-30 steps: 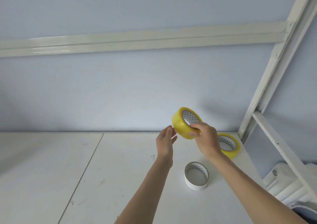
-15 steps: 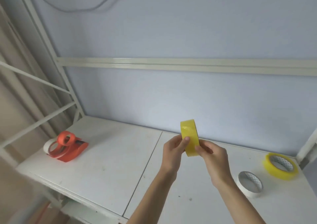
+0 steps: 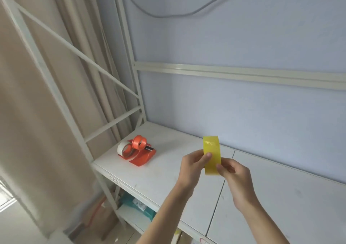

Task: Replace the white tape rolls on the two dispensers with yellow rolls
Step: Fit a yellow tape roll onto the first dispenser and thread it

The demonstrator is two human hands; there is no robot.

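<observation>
A yellow tape roll (image 3: 211,150) stands on edge in the air above the white shelf top (image 3: 164,170). My left hand (image 3: 192,166) pinches its left side with the thumb on the tape face. My right hand (image 3: 235,176) grips its lower right side. At the shelf's far left end lie two orange dispensers (image 3: 139,151) close together. One holds a white tape roll (image 3: 122,148); the other's orange hub (image 3: 139,142) looks bare.
A white metal rack frame (image 3: 136,94) with diagonal braces rises at the left. Beige curtains (image 3: 37,112) hang behind it. A lower shelf holds teal packages (image 3: 137,205). A grey cable (image 3: 187,13) loops on the blue wall.
The view has swung left, so the white roll and second yellow roll on the right have left the frame. Both hands still hold the yellow roll, on edge.
</observation>
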